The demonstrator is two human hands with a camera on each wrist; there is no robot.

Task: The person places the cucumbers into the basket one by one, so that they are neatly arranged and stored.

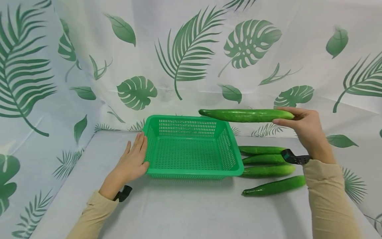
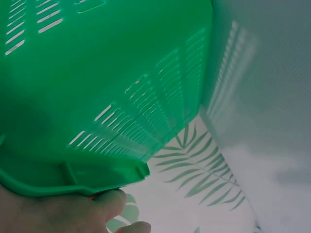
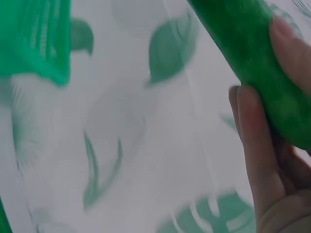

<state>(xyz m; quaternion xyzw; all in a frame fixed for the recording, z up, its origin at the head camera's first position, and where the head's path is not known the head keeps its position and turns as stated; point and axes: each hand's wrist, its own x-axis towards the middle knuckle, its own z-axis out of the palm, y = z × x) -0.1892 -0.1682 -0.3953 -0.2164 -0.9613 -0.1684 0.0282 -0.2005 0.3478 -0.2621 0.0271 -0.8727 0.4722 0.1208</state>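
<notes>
My right hand (image 1: pixel 308 127) pinches a long green cucumber (image 1: pixel 241 115) near its paler right end, fingers on one side and thumb on the other. The cucumber is raised and lies nearly level, its darker tip over the back right rim of a green plastic basket (image 1: pixel 194 172). In the right wrist view, fingertips (image 3: pixel 250 104) press against the cucumber's side. My left hand (image 1: pixel 132 162) rests against the basket's left rim with its fingers straight. From the left wrist, the slotted outer wall (image 2: pixel 112 63) fills much of the view. Nothing lies inside the basket.
Several cucumbers (image 1: pixel 268 171) lie on the white table (image 1: pixel 191 212) just right of the basket, one angled nearer the front. A white curtain (image 1: pixel 209 66) with green leaf prints hangs behind and at the sides. Black straps circle both wrists.
</notes>
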